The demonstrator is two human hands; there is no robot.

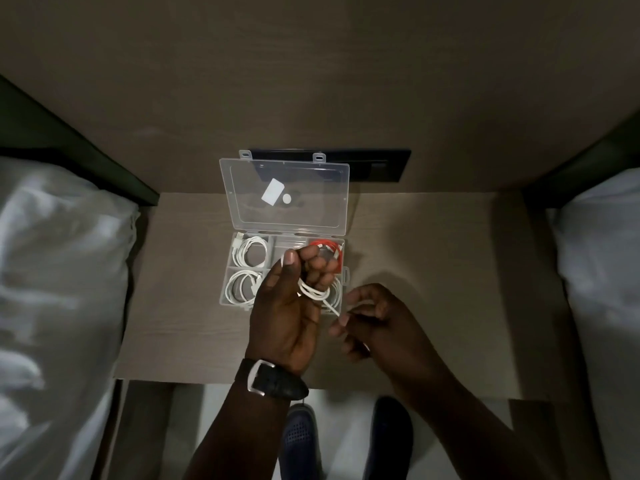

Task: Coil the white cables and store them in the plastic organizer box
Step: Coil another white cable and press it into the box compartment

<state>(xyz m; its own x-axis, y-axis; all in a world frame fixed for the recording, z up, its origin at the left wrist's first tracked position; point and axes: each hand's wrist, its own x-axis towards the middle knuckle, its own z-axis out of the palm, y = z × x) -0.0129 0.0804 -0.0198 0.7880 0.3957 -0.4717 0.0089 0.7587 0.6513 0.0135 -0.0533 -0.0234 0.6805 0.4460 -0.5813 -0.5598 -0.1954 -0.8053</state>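
White cable (313,292): looped round my left hand (294,306), above organizer box (239,271) on worktop. Advice: keep loops small, tuck tail before lowering into free compartment. Left grip closed on coil; right hand (374,323) pinches loose end, fingers mostly curled.

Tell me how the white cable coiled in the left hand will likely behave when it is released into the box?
The white cable looks thin and floppy: its loops sag below the left hand, so it may spring open once released. It seems light, since a few fingers hold it. The loose end near the right hand could trail over the organizer box wall.
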